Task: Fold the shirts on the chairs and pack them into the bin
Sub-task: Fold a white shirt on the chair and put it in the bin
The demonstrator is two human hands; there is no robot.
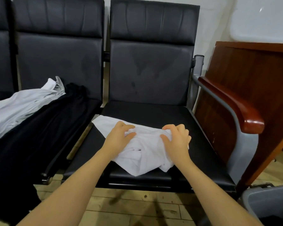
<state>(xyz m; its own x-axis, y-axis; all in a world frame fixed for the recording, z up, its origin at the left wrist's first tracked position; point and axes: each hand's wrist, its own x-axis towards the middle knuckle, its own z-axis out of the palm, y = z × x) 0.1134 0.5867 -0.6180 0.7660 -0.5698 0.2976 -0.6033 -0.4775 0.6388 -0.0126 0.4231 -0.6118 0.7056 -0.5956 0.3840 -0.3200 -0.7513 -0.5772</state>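
Bunching the white shirt (142, 149) on the chair seat (178, 121), left hand (119, 136) and right hand (176, 137) each pinching cloth in a narrow grip. Better: spreading it flat toward twelve o'clock before folding. Bin (268, 203) waiting at four o'clock.

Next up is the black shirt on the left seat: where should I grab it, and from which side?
Take the black shirt at its bunched top end by the backrest, reaching in from the front. That end lies clear beside the grey-white shirt, which overlaps its left edge.
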